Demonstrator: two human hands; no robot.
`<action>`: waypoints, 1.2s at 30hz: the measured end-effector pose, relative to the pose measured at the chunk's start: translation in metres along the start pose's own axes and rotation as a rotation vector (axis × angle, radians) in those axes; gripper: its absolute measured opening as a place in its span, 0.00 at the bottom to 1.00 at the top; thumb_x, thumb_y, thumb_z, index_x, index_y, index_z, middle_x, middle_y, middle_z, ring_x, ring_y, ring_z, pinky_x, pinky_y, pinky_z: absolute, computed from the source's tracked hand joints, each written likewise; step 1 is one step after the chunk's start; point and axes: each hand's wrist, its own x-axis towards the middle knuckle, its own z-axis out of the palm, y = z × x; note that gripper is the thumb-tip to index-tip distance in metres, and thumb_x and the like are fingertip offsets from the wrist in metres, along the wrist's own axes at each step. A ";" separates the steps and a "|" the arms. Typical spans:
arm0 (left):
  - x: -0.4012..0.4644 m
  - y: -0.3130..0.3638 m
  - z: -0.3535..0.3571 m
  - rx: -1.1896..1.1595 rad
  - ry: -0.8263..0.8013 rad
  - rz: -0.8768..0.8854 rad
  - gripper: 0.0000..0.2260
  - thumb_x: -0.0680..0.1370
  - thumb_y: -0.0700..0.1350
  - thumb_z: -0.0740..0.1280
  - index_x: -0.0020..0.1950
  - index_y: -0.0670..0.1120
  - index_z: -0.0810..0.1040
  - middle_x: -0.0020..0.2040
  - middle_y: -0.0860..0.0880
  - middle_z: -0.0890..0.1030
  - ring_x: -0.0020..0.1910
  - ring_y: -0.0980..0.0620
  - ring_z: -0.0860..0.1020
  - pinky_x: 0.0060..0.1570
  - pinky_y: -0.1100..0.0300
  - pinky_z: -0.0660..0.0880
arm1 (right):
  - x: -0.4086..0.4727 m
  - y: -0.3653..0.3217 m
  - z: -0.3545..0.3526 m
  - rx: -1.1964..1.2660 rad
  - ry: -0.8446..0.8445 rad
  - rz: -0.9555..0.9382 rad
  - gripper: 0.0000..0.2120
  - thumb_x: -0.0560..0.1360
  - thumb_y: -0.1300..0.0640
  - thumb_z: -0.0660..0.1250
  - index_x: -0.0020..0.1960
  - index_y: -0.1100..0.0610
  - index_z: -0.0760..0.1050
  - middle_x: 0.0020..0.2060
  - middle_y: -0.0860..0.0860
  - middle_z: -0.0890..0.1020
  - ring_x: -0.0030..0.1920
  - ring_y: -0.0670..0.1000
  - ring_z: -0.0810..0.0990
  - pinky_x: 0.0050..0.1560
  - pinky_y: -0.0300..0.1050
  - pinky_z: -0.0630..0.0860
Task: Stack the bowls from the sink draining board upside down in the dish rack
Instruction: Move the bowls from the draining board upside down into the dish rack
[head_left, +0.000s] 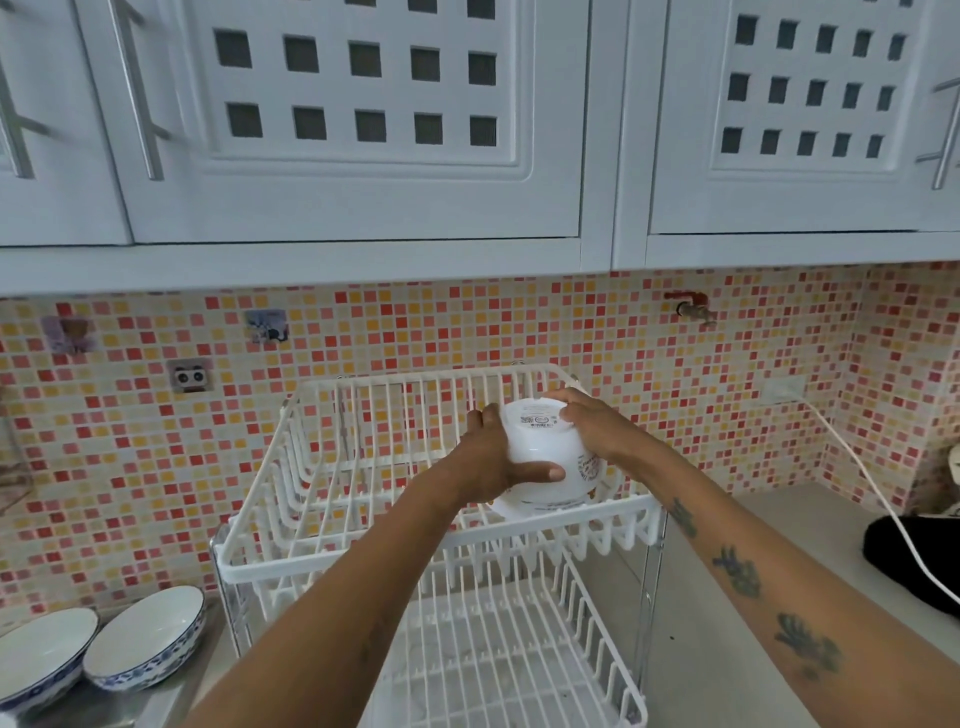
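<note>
— Where is the bowl at this moment?

— The white bowl (540, 457) is upside down between both hands, over the right part of the upper shelf of the dish rack (363, 545). Its base with a label points up and away, and its rim looks to be touching the wires or just above them (I cannot tell which). The left hand (498, 462) grasps its left side with the thumb lying across the near wall; the right hand (592, 421) grips the top right edge of the base with curled fingers.

— So which way does the coming move go?

— I think straight down, a very short way. The bowl's axis is tilted a little toward the person, so it must be levelled before the hands let go. Both hands are equally near.

— How many bowls do you count?

— Three: one in the hands, and two blue-patterned bowls (140, 634) lying open side up on the draining board (171, 696), at lower left. The rack has two shelves.
</note>
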 end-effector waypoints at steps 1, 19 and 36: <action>-0.001 0.000 0.000 -0.011 -0.005 -0.007 0.52 0.69 0.57 0.76 0.80 0.42 0.46 0.76 0.43 0.56 0.75 0.42 0.61 0.71 0.48 0.65 | 0.000 -0.001 -0.001 -0.027 -0.011 0.004 0.20 0.81 0.57 0.49 0.70 0.50 0.67 0.64 0.52 0.72 0.57 0.53 0.73 0.48 0.46 0.70; 0.016 0.020 -0.003 -0.368 0.049 -0.344 0.34 0.81 0.61 0.54 0.80 0.44 0.48 0.77 0.38 0.62 0.71 0.35 0.69 0.59 0.44 0.74 | 0.012 -0.014 0.003 -0.163 0.035 0.000 0.19 0.84 0.57 0.50 0.70 0.53 0.71 0.75 0.55 0.66 0.71 0.57 0.68 0.62 0.44 0.64; -0.100 -0.032 -0.126 -1.022 0.601 -0.173 0.20 0.85 0.49 0.48 0.76 0.44 0.63 0.71 0.46 0.72 0.69 0.46 0.70 0.72 0.44 0.65 | -0.052 -0.147 0.115 0.550 0.153 -0.440 0.18 0.83 0.51 0.50 0.64 0.54 0.74 0.67 0.56 0.75 0.67 0.53 0.75 0.71 0.51 0.68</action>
